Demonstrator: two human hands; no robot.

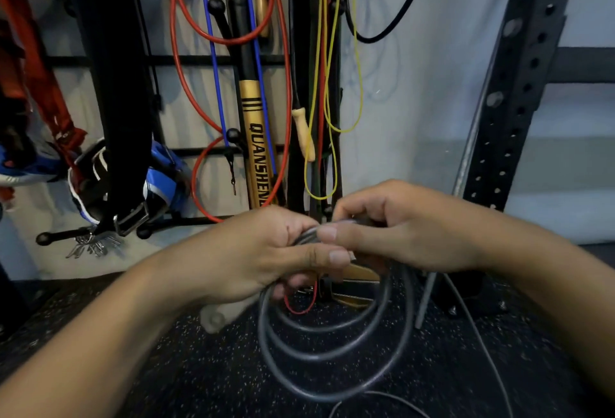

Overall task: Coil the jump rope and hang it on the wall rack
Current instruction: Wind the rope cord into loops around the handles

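While I watch the head view, my left hand is clamped on the gathered grey jump rope; my right hand pinches the same bunch, coils hanging below, wall rack ahead above.

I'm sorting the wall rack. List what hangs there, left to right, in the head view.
Orange strap → black belt → red rope → gold-and-black bat → yellow cord → black upright with holes.
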